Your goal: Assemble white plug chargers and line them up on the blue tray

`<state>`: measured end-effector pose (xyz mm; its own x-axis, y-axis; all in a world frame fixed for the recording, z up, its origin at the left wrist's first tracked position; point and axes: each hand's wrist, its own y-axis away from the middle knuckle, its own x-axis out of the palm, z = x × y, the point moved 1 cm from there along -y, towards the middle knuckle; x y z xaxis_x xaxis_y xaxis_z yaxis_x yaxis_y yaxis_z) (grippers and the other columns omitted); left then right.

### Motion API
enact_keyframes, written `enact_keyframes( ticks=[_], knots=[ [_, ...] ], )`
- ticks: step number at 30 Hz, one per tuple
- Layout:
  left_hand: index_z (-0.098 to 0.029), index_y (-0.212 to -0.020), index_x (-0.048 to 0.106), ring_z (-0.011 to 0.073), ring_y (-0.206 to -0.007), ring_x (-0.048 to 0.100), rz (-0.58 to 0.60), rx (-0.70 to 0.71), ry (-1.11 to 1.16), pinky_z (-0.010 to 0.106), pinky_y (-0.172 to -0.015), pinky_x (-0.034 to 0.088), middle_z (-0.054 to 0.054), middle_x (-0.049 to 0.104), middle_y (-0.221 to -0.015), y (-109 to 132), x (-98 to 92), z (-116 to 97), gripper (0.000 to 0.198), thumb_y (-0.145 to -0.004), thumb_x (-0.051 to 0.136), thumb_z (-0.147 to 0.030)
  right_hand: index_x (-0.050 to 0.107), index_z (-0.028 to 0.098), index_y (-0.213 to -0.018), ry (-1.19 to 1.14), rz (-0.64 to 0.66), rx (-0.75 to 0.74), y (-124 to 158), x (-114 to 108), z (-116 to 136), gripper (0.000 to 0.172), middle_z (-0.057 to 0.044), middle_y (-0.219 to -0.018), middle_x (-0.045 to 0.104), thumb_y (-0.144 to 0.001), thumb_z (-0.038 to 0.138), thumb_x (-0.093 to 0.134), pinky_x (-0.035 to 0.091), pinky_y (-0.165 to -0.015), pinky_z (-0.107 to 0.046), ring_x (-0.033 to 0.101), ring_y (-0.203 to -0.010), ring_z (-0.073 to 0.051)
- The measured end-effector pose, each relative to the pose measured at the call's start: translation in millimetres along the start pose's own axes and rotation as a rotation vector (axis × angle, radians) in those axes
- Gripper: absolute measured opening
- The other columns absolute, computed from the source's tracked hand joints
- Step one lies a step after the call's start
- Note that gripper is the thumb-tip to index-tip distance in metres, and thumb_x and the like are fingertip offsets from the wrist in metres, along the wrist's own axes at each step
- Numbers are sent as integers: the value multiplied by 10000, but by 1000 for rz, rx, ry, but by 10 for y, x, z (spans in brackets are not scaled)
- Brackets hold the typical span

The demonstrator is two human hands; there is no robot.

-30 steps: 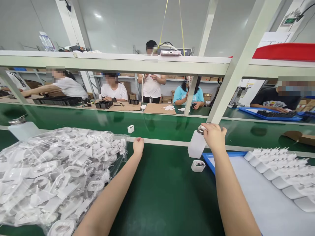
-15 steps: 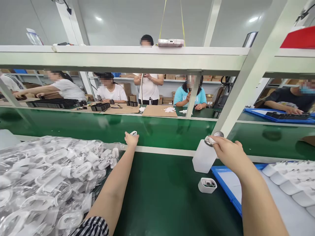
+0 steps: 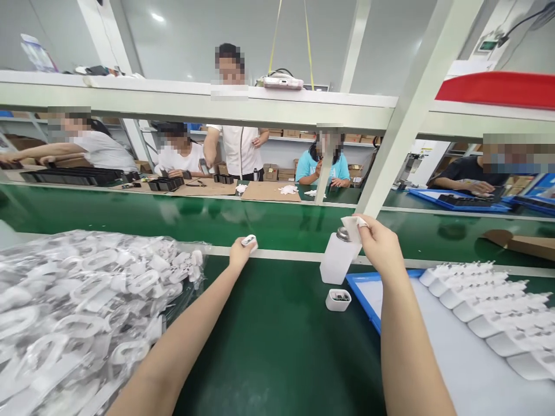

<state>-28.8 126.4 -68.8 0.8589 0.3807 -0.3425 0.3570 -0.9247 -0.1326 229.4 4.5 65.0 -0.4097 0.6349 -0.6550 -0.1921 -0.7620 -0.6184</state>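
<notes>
My left hand (image 3: 241,253) is closed around a small white oval housing (image 3: 250,241) with dark parts inside, held over the green belt's near edge. In my right hand (image 3: 380,242) a white cloth or tissue (image 3: 354,226) is pinched between thumb and fingers. It hangs right beside the metal cap of a white plastic bottle (image 3: 335,261), partly covering the bottle's shoulder. A second white housing (image 3: 338,300), with a circuit board showing in its top, sits on the green bench (image 3: 277,346) just in front of the bottle.
Clear bags of white plastic frames (image 3: 91,289) cover the left side. A blue-rimmed tray (image 3: 362,306) holds rows of white housings (image 3: 485,312) at right. Beyond runs a green belt (image 3: 277,222), with a slanting white post (image 3: 407,110) and co-workers behind.
My right hand has lifted the tissue off the bottle's cap to its side. The housing in my left hand has turned and come nearer the bottle. The view has shifted right.
</notes>
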Motion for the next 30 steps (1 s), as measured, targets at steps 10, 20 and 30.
enact_keyframes(
  ticks=[10, 20, 30],
  knots=[
    [-150, -702, 551, 118, -607, 517, 644, 81, 77, 226, -593, 397, 0, 566, -654, 1052, -255, 68, 270, -443, 621, -176, 543, 163, -820, -257, 329, -10, 419, 458, 464, 267, -44, -816, 585, -695, 181, 308, 401, -636, -261, 526, -734, -164],
    [-176, -875, 528, 209, -863, 463, 384, 321, -366, 317, -757, 341, 75, 533, -884, 1025, -739, 40, 326, -550, 530, -160, 490, 161, -916, -25, 468, 4, 1056, 1194, 295, 307, -77, -874, 550, -680, 147, 294, 408, -691, -311, 518, -804, -188],
    [-18, -906, 471, 327, -896, 386, -223, -64, -798, 375, -665, 341, 233, 422, -964, 855, -1094, 74, 347, -613, 472, -203, 452, 171, -965, 66, 360, -198, 1159, 1228, 404, 305, -95, -1037, 436, -704, 244, 312, 375, -750, -395, 407, -956, -230]
  ],
)
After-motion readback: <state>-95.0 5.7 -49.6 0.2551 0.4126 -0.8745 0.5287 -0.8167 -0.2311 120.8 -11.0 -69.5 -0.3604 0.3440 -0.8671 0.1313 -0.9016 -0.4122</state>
